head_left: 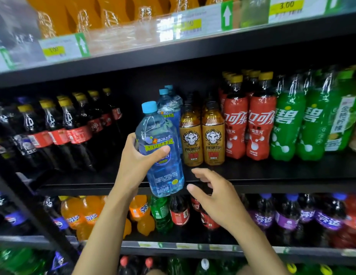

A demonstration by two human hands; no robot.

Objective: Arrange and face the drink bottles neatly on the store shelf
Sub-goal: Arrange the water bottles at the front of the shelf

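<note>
My left hand grips a clear blue drink bottle with a light blue cap around its middle. The bottle hangs slightly tilted in front of the middle shelf, its base below the shelf's front edge. Two more blue bottles stand on the shelf behind it. My right hand hovers just right of the bottle's base with fingers spread and relaxed, holding nothing. Two gold Predator energy bottles stand immediately right of the blue ones.
Dark cola bottles fill the shelf's left side, leaving a gap beside the blue bottles. Red cola bottles and green Sprite bottles stand to the right. Orange, green, red and purple bottles line the shelf below. Price tags hang above.
</note>
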